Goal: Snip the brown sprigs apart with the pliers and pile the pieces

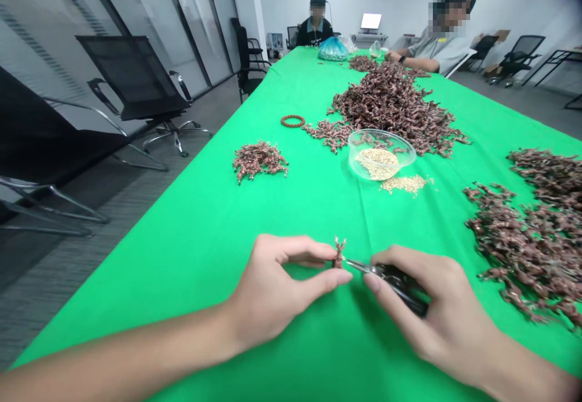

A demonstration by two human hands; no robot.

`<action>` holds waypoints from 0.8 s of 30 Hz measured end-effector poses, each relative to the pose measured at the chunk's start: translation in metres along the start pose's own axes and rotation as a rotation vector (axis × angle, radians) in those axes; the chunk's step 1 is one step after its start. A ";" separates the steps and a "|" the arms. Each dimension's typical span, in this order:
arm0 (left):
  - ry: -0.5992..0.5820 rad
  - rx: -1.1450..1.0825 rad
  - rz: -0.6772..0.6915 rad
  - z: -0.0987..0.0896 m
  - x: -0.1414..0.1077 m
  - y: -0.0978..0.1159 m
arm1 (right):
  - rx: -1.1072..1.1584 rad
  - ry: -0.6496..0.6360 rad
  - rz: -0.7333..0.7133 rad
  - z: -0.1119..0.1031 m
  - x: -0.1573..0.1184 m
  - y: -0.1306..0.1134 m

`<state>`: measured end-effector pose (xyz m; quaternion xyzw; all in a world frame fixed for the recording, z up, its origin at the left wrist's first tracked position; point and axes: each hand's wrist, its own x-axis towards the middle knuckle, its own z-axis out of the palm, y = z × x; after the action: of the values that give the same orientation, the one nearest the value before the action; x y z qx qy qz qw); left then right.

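My left hand (291,284) pinches a small reddish-brown branched piece (338,257) between thumb and fingers, with pale forked tips pointing up. In my right hand (436,305) is a pair of pliers (402,290) with black handles. Their thin metal jaws point left and reach the right side of the piece, where a small pale bit shows; whether they grip it I cannot tell. Beyond my hands stands a clear plastic bowl (411,158) holding small pale beige bits (377,162). More of these bits (404,184) lie spilled on the cloth beside it.
Green cloth (191,244) covers the long table. Similar brown pieces form a large heap (391,99), a small pile (260,160) and a right-hand pile (531,238). A brown ring (292,121) lies left of the heap. Two people sit farther along, near a blue bag (333,49).
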<state>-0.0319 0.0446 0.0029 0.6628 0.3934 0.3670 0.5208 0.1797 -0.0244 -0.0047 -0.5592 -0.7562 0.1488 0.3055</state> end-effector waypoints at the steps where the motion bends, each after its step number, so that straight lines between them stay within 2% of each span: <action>1: -0.017 -0.047 -0.063 0.000 0.001 0.000 | -0.145 0.128 -0.152 0.002 0.000 0.004; 4: -0.052 -0.131 -0.169 0.000 0.002 0.001 | -0.573 0.379 -0.461 0.004 0.001 0.011; 7: -0.072 -0.140 -0.197 0.000 0.002 0.001 | -0.737 0.454 -0.631 0.003 0.003 0.012; 24: -0.125 -0.165 -0.241 -0.002 0.001 -0.001 | -0.693 0.462 -0.710 0.002 0.003 0.013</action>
<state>-0.0339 0.0465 0.0019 0.5873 0.4051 0.2910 0.6373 0.1874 -0.0175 -0.0129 -0.3557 -0.8165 -0.3480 0.2927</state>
